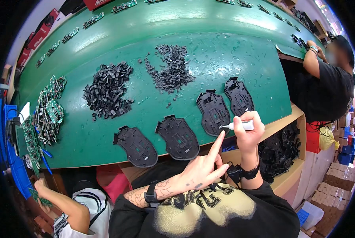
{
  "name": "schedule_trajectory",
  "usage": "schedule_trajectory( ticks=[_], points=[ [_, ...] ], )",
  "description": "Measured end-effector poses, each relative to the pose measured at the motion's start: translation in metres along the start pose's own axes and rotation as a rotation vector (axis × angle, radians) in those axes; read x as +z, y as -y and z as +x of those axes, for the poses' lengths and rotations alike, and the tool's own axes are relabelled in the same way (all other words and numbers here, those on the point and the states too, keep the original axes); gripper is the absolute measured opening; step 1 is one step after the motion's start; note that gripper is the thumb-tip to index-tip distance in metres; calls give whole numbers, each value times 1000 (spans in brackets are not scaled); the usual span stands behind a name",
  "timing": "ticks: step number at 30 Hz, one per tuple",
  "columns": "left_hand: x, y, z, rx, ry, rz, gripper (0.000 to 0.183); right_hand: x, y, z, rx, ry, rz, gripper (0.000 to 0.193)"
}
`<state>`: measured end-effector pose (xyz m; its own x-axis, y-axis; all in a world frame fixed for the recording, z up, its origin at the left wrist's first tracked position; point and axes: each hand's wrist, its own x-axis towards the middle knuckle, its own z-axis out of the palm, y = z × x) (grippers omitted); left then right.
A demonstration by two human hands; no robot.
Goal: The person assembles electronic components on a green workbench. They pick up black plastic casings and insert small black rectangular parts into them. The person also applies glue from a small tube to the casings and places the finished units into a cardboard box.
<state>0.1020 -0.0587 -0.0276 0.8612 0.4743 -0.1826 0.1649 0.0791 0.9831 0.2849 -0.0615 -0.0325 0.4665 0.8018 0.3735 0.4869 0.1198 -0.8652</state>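
My right hand [250, 138] grips a small white glue bottle [245, 125] with a thin nozzle. The nozzle points left at the lower part of a black mouse base shell [213, 109]; whether it touches cannot be told. My left hand [201, 169] holds nothing; its index finger stretches to the lower edge of that same shell, and the thumb stands apart. Right of it lies another shell [238, 94], partly behind my right hand. Two more shells, one in the middle [176, 137] and one at the left [136, 146], lie near the table's front edge.
On the green table [145, 107] lie a pile of black rectangular pieces [109, 89] and a heap of small black parts [171, 67]. Circuit boards [50, 111] cluster at left. A cardboard box [278, 154] of black parts stands at right. Co-workers sit at right [324, 79] and lower left [78, 210].
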Motion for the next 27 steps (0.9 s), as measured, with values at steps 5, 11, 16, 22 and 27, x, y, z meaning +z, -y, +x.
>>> schedule_trajectory(
  ticks=[5,11,16,22,27],
  points=[
    [0,-3,2,-37,-6,-21,85,0,0,3,-40,26,-45,19],
    [-1,-4,1,-54,-3,-42,83,-2,4,7,-56,77,-64,18],
    [-1,-3,2,-63,-1,-70,82,2,2,7,-80,10,-19,16],
    [-1,-9,2,-68,-4,-62,82,-27,-14,23,44,-288,104,17],
    [-2,-8,2,-90,1,-56,81,-35,-27,36,129,-295,73,20]
  ],
)
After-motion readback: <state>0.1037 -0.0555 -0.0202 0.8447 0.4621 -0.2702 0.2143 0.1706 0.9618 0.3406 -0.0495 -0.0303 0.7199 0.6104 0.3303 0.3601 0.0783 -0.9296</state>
